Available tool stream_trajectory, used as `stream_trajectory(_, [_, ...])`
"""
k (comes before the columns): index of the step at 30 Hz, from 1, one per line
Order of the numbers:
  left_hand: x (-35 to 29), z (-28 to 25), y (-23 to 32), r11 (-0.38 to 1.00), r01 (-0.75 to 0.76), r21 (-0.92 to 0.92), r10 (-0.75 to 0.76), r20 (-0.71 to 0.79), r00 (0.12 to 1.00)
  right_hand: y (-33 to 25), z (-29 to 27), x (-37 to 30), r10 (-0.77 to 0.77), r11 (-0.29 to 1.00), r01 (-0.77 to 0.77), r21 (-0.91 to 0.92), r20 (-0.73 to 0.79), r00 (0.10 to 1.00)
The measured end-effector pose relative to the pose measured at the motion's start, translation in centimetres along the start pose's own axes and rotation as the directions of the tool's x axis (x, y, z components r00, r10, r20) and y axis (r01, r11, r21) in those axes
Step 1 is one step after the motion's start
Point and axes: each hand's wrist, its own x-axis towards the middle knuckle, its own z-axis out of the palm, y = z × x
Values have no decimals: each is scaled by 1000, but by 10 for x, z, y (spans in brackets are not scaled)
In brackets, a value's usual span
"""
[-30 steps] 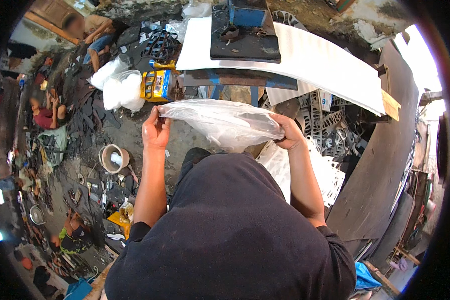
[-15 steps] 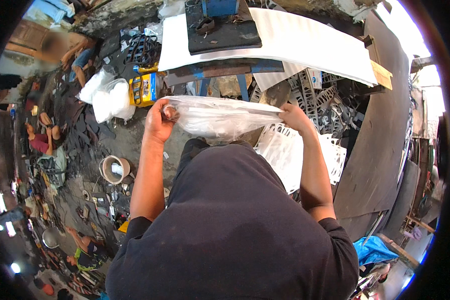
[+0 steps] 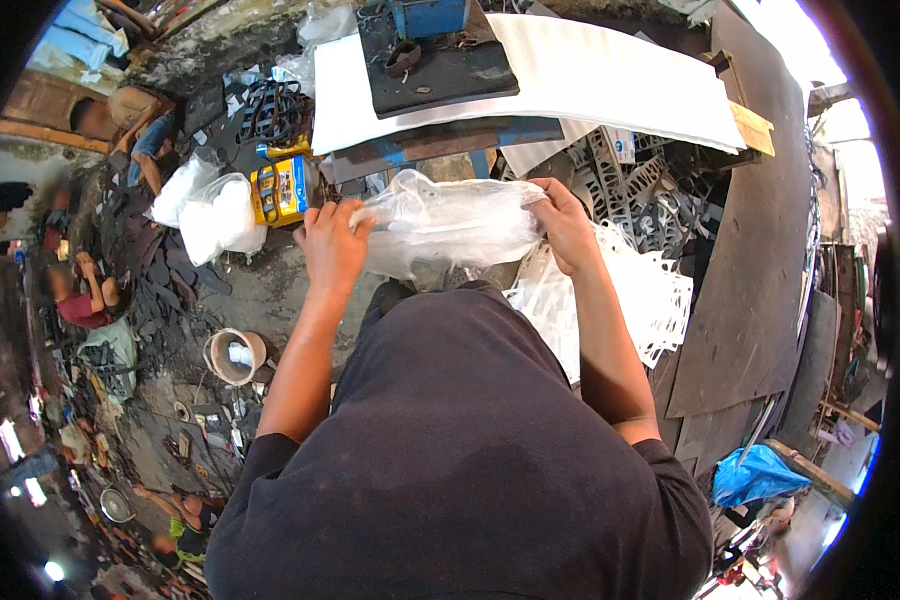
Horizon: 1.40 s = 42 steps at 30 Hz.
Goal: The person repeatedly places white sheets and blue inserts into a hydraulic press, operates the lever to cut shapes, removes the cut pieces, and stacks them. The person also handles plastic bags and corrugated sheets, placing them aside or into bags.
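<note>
A dim, cluttered workshop with daylight breaking in at the right.
The grey floor (image 3: 276, 288) is worn and stained, strewn with dark scraps toward the left; behind it runs a mottled wall (image 3: 228, 36) with darkened, greenish patches, and at the upper left stands a brown wooden panel (image 3: 48, 100). A low bench (image 3: 440, 143) with chipped blue paint sits in front of the wall, while a large dark board (image 3: 745, 260) leans along the right side. Strong white daylight (image 3: 805, 48) floods the upper right edge; the shadowy left shows only small bright spots (image 3: 54, 571).
</note>
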Motion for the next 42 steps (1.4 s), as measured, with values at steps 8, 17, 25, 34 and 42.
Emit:
stream_trajectory(8, [52, 43, 19, 908, -58, -415, 108, 100, 989, -25, 9, -7, 71, 994, -71, -83, -10, 997])
stream_trajectory(17, [84, -4, 5, 506, 565, -651, 450, 759, 471, 41, -63, -35, 223, 895, -262, 363, 144, 964])
stream_trajectory(25, [68, -18, 2, 740, 64, -670, 421, 535, 733, 7, -27, -64, 37, 718, -68, -693, -60, 998])
stream_trajectory(34, [27, 57, -50, -106, 816, -569, -176, 818, 547, 34, -22, -70, 192, 826, -150, 543, -21, 981])
stream_trajectory(42, [50, 86, -80, -501, 782, -371, 386, 713, 586, 39, -61, -88, 326, 827, -207, 523, -145, 934])
